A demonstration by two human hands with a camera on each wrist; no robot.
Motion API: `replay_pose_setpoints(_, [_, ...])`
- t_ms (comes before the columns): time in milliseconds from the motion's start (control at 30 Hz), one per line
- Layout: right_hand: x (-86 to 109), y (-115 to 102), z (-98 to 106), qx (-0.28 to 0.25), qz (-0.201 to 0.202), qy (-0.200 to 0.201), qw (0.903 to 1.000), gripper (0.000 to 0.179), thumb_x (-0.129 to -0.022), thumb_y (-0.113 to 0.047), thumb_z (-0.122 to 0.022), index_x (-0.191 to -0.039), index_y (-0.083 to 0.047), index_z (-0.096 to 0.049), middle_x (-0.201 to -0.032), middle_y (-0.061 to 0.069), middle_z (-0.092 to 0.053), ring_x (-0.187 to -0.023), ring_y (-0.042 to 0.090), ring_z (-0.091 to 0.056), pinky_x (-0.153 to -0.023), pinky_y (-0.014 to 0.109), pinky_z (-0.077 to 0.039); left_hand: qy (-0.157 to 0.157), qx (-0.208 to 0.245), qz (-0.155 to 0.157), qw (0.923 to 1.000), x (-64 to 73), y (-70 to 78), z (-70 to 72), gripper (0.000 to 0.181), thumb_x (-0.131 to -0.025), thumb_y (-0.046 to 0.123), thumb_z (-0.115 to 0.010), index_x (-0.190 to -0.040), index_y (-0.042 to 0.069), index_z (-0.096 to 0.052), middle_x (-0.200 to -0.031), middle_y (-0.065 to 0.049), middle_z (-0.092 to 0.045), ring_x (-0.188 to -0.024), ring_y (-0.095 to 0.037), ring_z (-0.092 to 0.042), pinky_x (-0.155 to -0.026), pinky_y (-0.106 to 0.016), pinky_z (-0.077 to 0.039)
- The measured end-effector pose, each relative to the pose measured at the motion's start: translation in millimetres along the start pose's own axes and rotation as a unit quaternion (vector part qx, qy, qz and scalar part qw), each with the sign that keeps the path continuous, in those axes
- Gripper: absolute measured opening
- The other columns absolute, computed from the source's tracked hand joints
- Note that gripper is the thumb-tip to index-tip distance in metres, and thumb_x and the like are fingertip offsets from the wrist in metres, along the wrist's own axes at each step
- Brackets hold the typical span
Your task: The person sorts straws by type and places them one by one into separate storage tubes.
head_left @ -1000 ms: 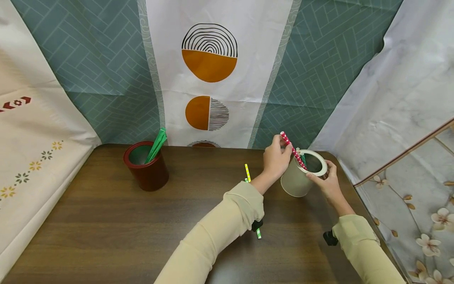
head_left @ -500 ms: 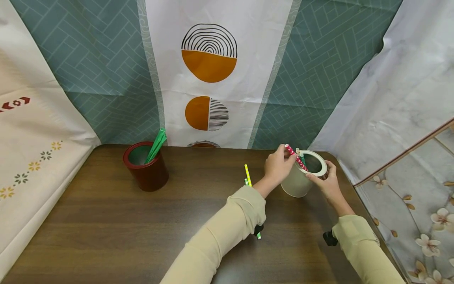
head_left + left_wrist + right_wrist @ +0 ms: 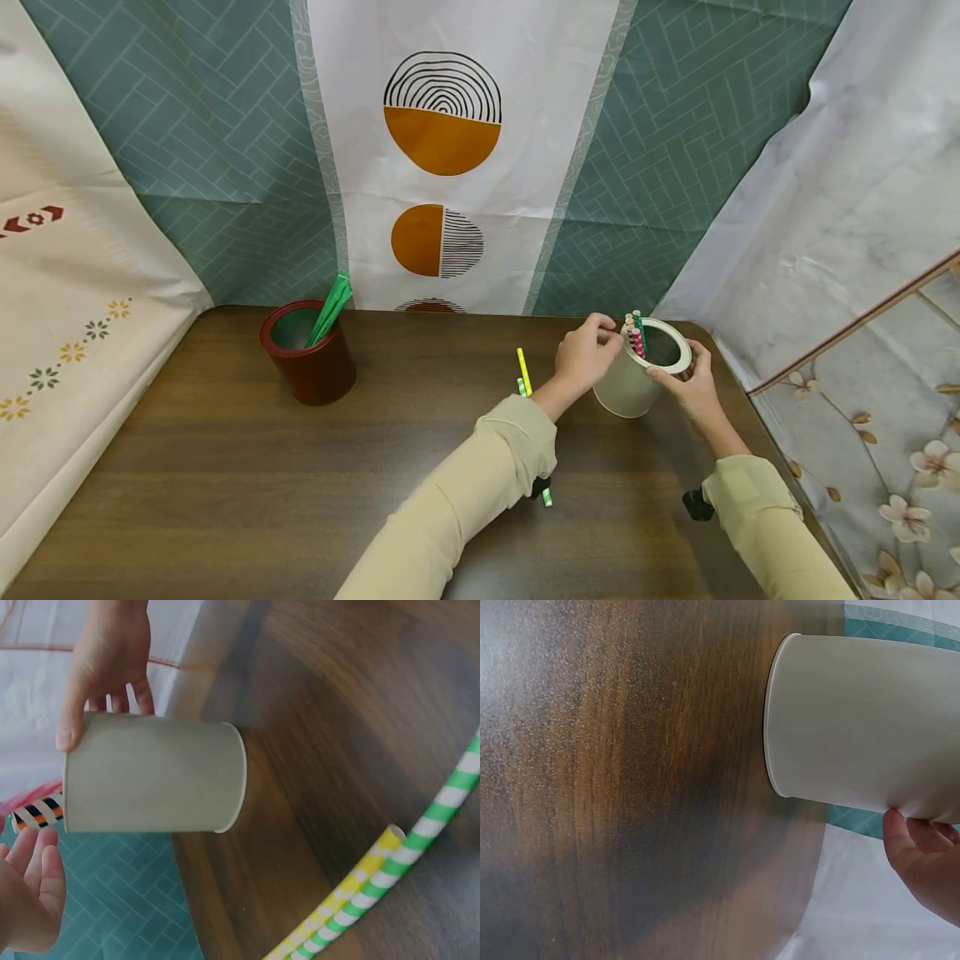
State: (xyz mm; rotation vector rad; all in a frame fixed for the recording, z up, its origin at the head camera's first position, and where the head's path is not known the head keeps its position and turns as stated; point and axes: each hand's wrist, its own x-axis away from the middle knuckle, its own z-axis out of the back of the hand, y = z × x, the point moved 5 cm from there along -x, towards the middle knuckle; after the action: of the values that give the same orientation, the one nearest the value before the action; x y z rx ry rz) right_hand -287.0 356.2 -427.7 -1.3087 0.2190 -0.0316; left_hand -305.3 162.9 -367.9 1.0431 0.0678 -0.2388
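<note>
An off-white cylindrical canister (image 3: 624, 385) stands upright near the table's far right corner. My right hand (image 3: 693, 387) grips it, thumb over the rim and fingers round the far side. Inside, several paper straws lean at the left of the opening: a red one with white dots (image 3: 638, 342), a dark green one (image 3: 637, 321) and a striped black-and-orange one (image 3: 37, 812). Just left of the rim, my left hand (image 3: 585, 358) has loosely bent fingers beside the straw tops and holds nothing. A yellow dotted straw (image 3: 360, 874) and a green-striped straw (image 3: 420, 840) lie on the table.
A dark red cup (image 3: 318, 371) stands at the back left, a green folded strip (image 3: 330, 310) leaning out of it. Patterned cloths (image 3: 585, 250) hang behind and beside the brown wooden table (image 3: 262, 500). My left forearm crosses over the loose straws.
The red dotted straw has gone down into the canister, and my left hand has let go of it. My right hand has stayed on the canister.
</note>
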Motion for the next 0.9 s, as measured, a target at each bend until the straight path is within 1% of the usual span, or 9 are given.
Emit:
replay_pose_setpoints(133, [0.3, 1, 0, -0.001, 0.0, 0.001, 1.0, 0.071, -0.079, -0.009, -0.064, -0.129, -0.008, -0.014, -0.119, 0.009, -0.034, -0.105, 0.01, -0.042, -0.076, 0.003, -0.038, -0.011, -0.001, 0.002, 0.9999, -0.7, -11.6, 3.0, 0.021, -0.085, 0.027, -0.055, -0.105, 0.019, -0.055, -0.095, 0.01, -0.067, -0.079, -0.004, -0.064, -0.067, -0.022, -0.045])
replay_pose_setpoints(300, [-0.1, 2, 0, -0.002, -0.001, 0.001, 1.0, 0.07, -0.079, -0.008, -0.064, -0.129, -0.008, -0.014, -0.12, 0.012, -0.034, -0.107, 0.013, -0.041, -0.076, 0.003, -0.038, -0.026, -0.002, 0.011, 0.9996, -1.6, -34.4, 9.6, 0.025, -0.085, 0.027, -0.057, -0.108, 0.017, -0.053, -0.095, 0.008, -0.067, -0.077, -0.006, -0.063, -0.067, -0.021, -0.043])
replay_pose_setpoints(433, [-0.2, 3, 0, -0.005, -0.001, 0.002, 1.0, 0.07, -0.079, -0.008, -0.064, -0.129, -0.009, -0.015, -0.12, 0.009, -0.033, -0.108, 0.015, -0.04, -0.077, 0.003, -0.037, -0.029, 0.013, 0.011, 0.9995, -2.5, -53.7, 16.8, 0.026, -0.084, 0.023, -0.059, -0.107, 0.014, -0.052, -0.094, 0.003, -0.067, -0.069, -0.009, -0.061, -0.063, -0.02, -0.042])
replay_pose_setpoints(533, [0.0, 2, 0, -0.01, 0.0, 0.003, 0.9999, 0.069, -0.079, -0.006, -0.063, -0.128, -0.009, -0.015, -0.12, 0.007, -0.034, -0.107, 0.013, -0.04, -0.077, 0.003, -0.038, -0.027, 0.027, 0.02, 0.9991, -2.2, -66.6, 22.8, 0.025, -0.083, 0.02, -0.06, -0.106, 0.013, -0.052, -0.091, 0.001, -0.066, -0.068, -0.011, -0.057, -0.06, -0.019, -0.04])
replay_pose_setpoints(667, [0.2, 0, -1, -0.019, 0.002, 0.002, 0.9998, 0.068, -0.079, -0.004, -0.063, -0.128, -0.009, -0.016, -0.12, 0.008, -0.034, -0.107, 0.011, -0.04, -0.077, 0.003, -0.038, -0.034, 0.046, 0.041, 0.9975, 0.6, -81.8, 27.7, 0.026, -0.083, 0.018, -0.061, -0.106, 0.012, -0.052, -0.09, -0.002, -0.065, -0.069, -0.012, -0.054, -0.06, -0.02, -0.039])
replay_pose_setpoints(800, [0.3, -1, -1, -0.024, 0.005, 0.002, 0.9997, 0.067, -0.079, -0.004, -0.064, -0.127, -0.01, -0.017, -0.119, 0.006, -0.034, -0.111, 0.019, -0.038, -0.078, 0.003, -0.037, -0.047, 0.067, 0.059, 0.9949, 5.8, -96.4, 26.4, 0.026, -0.083, 0.016, -0.061, -0.106, 0.01, -0.052, -0.09, -0.005, -0.063, -0.067, -0.013, -0.055, -0.06, -0.021, -0.042])
replay_pose_setpoints(900, [0.1, -1, -1, -0.022, 0.004, 0.002, 0.9998, 0.068, -0.079, -0.005, -0.064, -0.127, -0.009, -0.017, -0.118, 0.004, -0.035, -0.113, 0.023, -0.036, -0.078, 0.003, -0.037, -0.057, 0.069, 0.064, 0.9939, 10.3, -107.5, 22.5, 0.027, -0.082, 0.014, -0.062, -0.106, 0.009, -0.052, -0.089, -0.006, -0.063, -0.069, -0.014, -0.055, -0.062, -0.022, -0.042])
